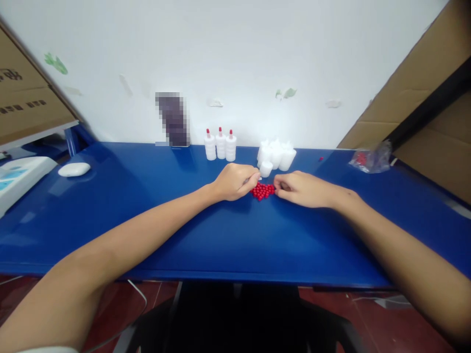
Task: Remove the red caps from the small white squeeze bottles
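Observation:
My left hand (236,182) is closed just left of a heap of small red caps (260,191) on the blue table. A small whitish tip (259,178) shows at its fingers; the rest of that piece is hidden. At the heap's right edge, my right hand (302,189) is curled with its thumb and fingertips close together by the caps. Whatever it pinches, if anything, is too small to make out. Behind the hands stands a cluster of white bottles (283,156) without red caps. One white bottle (266,169) lies in front of them, near my left fingertips.
Three white bottles with red caps (220,146) stand at the back, beside a pixelated dark object (176,120) against the wall. A clear bag (375,159) with red pieces lies right. White earbud case (74,169) at left; cardboard (437,113) flanks the table (221,245).

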A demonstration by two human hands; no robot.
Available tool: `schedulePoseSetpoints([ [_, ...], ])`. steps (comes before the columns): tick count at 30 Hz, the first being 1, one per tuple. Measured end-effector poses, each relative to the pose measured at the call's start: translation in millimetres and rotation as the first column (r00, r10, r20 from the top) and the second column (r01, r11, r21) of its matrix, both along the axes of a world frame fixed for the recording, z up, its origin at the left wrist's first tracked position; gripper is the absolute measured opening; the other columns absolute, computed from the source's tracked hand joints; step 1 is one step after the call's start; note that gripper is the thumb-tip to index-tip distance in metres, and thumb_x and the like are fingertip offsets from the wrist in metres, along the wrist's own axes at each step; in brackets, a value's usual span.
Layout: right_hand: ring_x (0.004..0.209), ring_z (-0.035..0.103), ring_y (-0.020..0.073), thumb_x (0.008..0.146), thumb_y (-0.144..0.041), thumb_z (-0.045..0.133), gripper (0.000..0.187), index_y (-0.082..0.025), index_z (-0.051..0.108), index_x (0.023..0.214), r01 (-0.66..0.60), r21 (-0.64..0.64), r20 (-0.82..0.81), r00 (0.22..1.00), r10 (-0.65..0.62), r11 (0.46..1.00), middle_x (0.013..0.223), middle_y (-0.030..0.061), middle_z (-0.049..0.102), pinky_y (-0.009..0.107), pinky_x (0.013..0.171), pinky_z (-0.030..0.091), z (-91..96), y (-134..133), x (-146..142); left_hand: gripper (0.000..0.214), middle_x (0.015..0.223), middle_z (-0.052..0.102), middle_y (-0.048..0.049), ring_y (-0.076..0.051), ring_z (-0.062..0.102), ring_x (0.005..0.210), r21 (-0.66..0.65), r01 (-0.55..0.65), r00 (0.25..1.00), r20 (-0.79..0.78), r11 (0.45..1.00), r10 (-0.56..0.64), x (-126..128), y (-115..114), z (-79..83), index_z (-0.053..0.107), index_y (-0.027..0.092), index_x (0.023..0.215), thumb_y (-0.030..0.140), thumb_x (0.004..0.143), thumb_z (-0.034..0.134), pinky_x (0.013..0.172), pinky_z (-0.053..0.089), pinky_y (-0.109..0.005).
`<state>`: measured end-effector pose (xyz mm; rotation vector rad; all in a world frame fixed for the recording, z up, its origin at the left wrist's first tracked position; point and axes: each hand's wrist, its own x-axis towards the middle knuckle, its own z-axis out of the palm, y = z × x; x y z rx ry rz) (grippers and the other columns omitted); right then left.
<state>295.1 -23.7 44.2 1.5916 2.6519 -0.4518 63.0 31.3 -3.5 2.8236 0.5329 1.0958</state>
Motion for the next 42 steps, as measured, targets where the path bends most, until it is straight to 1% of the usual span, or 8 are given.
schedulePoseSetpoints([
  [12,0.058,0.049,0.0141,0.090,-0.032,0.050,0.017,-0.022,0.050,0.077,-0.020,0.032,-0.033,0.999,0.021,0.999,0.065,-0.0012,0.059,0.031,0.059,0.030,-1.9,-0.9,-1.4,0.044,0.067,0.063,-0.0028,-0.014,0.055,0.060,-0.017,-0.002,0.999,-0.038,1.000,0.001,0.2,1.3,-0.3,0.059,0.017,0.073,0.032,0.103,0.031,0.060,0.040,-0.028],
  [15,0.056,0.047,0.0131,0.086,-0.028,0.052,0.014,-0.022,0.048,0.074,-0.024,0.102,-0.084,0.996,0.032,0.995,0.064,-0.0021,0.058,0.030,0.059,0.030,-4.3,-0.6,-2.9,0.044,0.070,0.063,-0.0036,-0.014,0.057,0.064,-0.047,0.005,1.000,-0.031,0.999,-0.006,0.9,1.5,-0.2,0.058,0.017,0.075,0.033,0.104,0.030,0.063,0.042,-0.028],
  [17,0.056,0.048,0.0129,0.085,-0.026,0.052,0.012,-0.022,0.049,0.074,0.003,0.193,-0.186,0.982,0.034,0.981,0.063,-0.0022,0.058,0.029,0.060,0.032,-6.7,-1.6,-5.3,0.044,0.076,0.064,-0.0050,-0.015,0.059,0.070,-0.064,-0.001,1.000,-0.009,0.998,0.000,1.4,1.8,-0.1,0.059,0.016,0.080,0.034,0.105,0.027,0.068,0.045,-0.028],
  [21,0.056,0.052,0.0128,0.088,-0.026,0.052,0.009,-0.020,0.058,0.089,0.081,0.377,-0.384,0.920,0.076,0.923,0.072,-0.0004,0.065,0.029,0.061,0.037,-11.0,-8.6,-13.5,0.034,0.085,0.064,-0.0051,-0.017,0.058,0.075,-0.083,-0.042,0.999,0.022,0.996,0.043,1.3,2.6,-0.7,0.056,0.017,0.094,0.036,0.104,0.031,0.072,0.047,-0.030],
  [24,0.059,0.056,0.0135,0.091,-0.027,0.051,0.023,-0.019,0.063,0.109,0.083,0.456,-0.411,0.903,0.127,0.886,0.091,0.0043,0.073,0.030,0.063,0.042,-12.3,-15.9,-20.5,0.019,0.089,0.063,-0.0044,-0.017,0.057,0.073,-0.092,-0.074,0.997,0.011,0.993,0.075,0.3,3.4,-2.5,0.051,0.018,0.105,0.032,0.096,0.043,0.069,0.047,-0.031],
  [27,0.065,0.062,0.0156,0.092,-0.026,0.049,0.036,-0.020,0.065,0.124,0.048,0.506,-0.406,0.894,0.189,0.861,0.109,0.0079,0.075,0.032,0.066,0.048,-14.8,-19.8,-24.7,0.032,0.100,0.064,-0.0064,-0.017,0.059,0.075,-0.096,-0.064,0.998,0.023,0.993,0.067,0.0,4.3,-4.3,0.045,0.018,0.121,0.025,0.090,0.046,0.073,0.050,-0.033],
  [34,0.081,0.071,0.0205,0.088,-0.018,0.046,0.048,-0.022,0.068,0.130,0.087,0.525,-0.385,0.911,0.145,0.846,0.124,0.0080,0.074,0.038,0.080,0.057,-20.2,-16.0,-22.7,0.037,0.124,0.062,-0.0134,-0.021,0.067,0.101,-0.152,0.027,1.000,0.018,0.988,-0.024,2.3,4.7,-5.1,0.036,0.019,0.137,0.034,0.103,0.040,0.087,0.054,-0.035],
  [42,0.093,0.073,0.0239,0.091,-0.020,0.047,0.056,-0.021,0.057,0.145,0.034,0.495,-0.359,0.918,0.169,0.868,0.143,0.0086,0.063,0.042,0.088,0.058,-23.0,-12.3,-19.8,0.053,0.140,0.057,-0.0138,-0.023,0.068,0.104,-0.171,0.021,1.000,-0.001,0.985,-0.022,2.6,2.7,-4.4,0.023,0.024,0.152,0.043,0.105,0.040,0.086,0.055,-0.035],
])
